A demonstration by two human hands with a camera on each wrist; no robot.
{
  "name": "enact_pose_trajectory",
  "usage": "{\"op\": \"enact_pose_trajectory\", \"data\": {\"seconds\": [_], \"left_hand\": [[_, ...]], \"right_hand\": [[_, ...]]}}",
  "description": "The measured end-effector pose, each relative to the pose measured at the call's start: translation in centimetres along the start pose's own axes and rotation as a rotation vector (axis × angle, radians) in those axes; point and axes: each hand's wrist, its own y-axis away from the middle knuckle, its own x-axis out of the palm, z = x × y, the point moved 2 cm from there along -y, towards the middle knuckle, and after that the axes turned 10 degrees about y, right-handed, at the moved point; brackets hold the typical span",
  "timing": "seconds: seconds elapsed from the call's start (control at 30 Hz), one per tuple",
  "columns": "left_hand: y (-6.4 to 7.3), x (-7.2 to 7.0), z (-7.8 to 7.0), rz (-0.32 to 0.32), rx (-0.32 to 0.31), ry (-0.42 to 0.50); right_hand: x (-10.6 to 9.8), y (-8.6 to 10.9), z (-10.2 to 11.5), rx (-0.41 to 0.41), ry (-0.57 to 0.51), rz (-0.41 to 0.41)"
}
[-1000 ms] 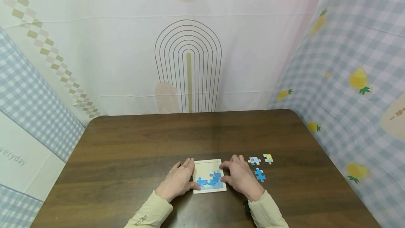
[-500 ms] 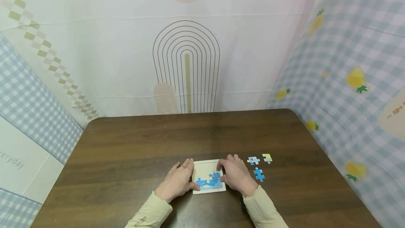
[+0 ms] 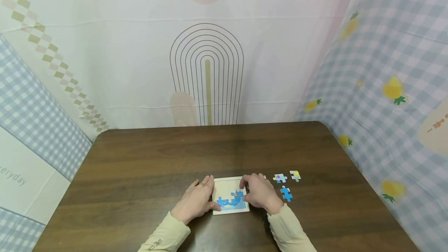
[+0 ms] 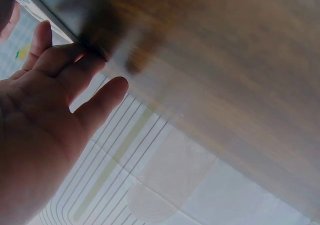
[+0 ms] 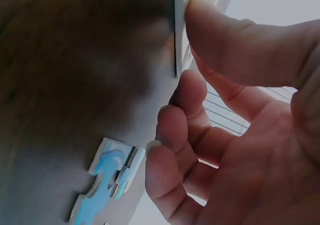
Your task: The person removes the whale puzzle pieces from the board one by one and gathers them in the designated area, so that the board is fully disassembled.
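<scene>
In the head view, a small pale puzzle tray [image 3: 226,179] lies near the table's front, its lower part filled with blue puzzle pieces [image 3: 231,202]. My left hand [image 3: 196,200] rests along the tray's left edge with straight fingers, the thumb on the lower left corner. Over the right edge, my right hand [image 3: 260,191] has bent fingers, with thumb and index finger touching the tray or its pieces. Whether they pinch a piece is hidden. The right wrist view shows the thumb [image 5: 215,40] on the tray's rim, the other fingers curled loosely below.
Right of the tray lie a white-and-blue puzzle piece [image 3: 280,178], a yellow-patterned piece [image 3: 295,175] and a blue piece [image 3: 286,193]. Another piece [image 3: 265,177] is mostly hidden behind the right hand. The brown table [image 3: 157,158] meets patterned cloth [image 3: 273,69] at the back.
The right hand has shifted slightly left, its index finger now further over the tray. This uncovers part of a piece behind the hand. The left hand has stayed in place.
</scene>
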Motion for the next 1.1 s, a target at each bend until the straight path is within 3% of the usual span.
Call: {"op": "enact_pose_trajectory", "data": {"seconds": [0.37, 0.8, 1.1], "left_hand": [[0.1, 0.1, 0.1, -0.007, -0.003, 0.005], [0.0, 0.0, 0.1, -0.007, 0.000, 0.002], [-0.1, 0.0, 0.0, -0.008, 0.006, -0.006]], "right_hand": [[0.5, -0.3, -0.6, -0.080, -0.157, 0.069], [0.2, 0.6, 0.0, -0.030, -0.194, 0.003], [0.4, 0.9, -0.1, -0.044, -0.215, -0.048]]}}
